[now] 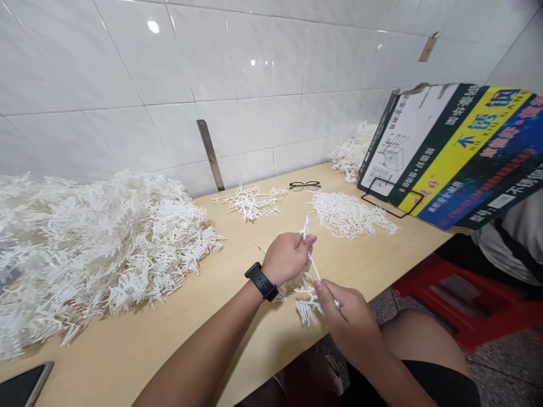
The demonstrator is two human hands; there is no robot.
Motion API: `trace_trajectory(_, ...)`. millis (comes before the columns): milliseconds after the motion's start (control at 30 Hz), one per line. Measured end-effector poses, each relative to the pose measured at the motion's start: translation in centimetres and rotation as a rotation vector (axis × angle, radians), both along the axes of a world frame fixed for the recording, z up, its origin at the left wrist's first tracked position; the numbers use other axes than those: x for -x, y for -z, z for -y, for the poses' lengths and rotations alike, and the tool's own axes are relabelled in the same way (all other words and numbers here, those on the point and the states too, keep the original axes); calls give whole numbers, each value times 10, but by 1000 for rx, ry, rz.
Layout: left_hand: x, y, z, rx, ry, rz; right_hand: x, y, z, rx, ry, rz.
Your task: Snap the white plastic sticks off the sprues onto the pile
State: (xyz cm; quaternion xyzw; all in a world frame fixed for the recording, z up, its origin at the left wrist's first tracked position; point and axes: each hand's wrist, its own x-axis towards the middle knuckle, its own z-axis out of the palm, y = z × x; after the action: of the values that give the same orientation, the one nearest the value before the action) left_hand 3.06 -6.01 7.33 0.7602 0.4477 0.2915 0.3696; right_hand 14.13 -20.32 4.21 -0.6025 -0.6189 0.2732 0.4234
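My left hand (288, 257), with a black watch on its wrist, is closed on a thin white branched piece (305, 226) whose tip sticks up above the thumb. Lower and to the right, my right hand (350, 316) pinches a white stem (314, 268) that runs up to the left hand. White branching sprigs (306, 308) hang beside the right fingers, over the table's front edge area. More white twigs lie partly hidden under the left hand. Whether both hands hold one joined piece cannot be made out.
A large heap of white branches (106, 243) covers the table's left. Smaller piles (252, 202) (350, 215) lie further back, near glasses (304, 185). A printed box (449, 152) leans at right, a phone (25, 387) lies front left, and a red stool (470, 316) stands beside a seated person.
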Motion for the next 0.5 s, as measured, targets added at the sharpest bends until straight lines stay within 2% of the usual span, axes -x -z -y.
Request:
trace_trajectory(33, 8, -1, -10, -56, -151, 14, 3, 3, 5, -19, -41, 14)
trace_trajectory(67, 17, -3, -20, -66, -247, 35, 6, 6, 9, -34, -75, 22)
trace_trajectory(100, 25, -5, -29, -34, -280, 71, 7, 11, 13, -40, -94, 17)
trace_trajectory(200, 43, -14, -45, 76, -85, 187, 3, 23, 10, 15, 33, -71)
trace_trajectory(267, 44, -17, -45, 117, -40, 245, -4, 27, 1, 53, 60, -109)
trace_trajectory(400, 38, -14, -42, 142, -71, 229, -11, 28, -11, 69, -7, -110)
trace_trajectory(500, 40, -12, -43, 189, -87, 210, -10, 29, -12, 78, 2, -116)
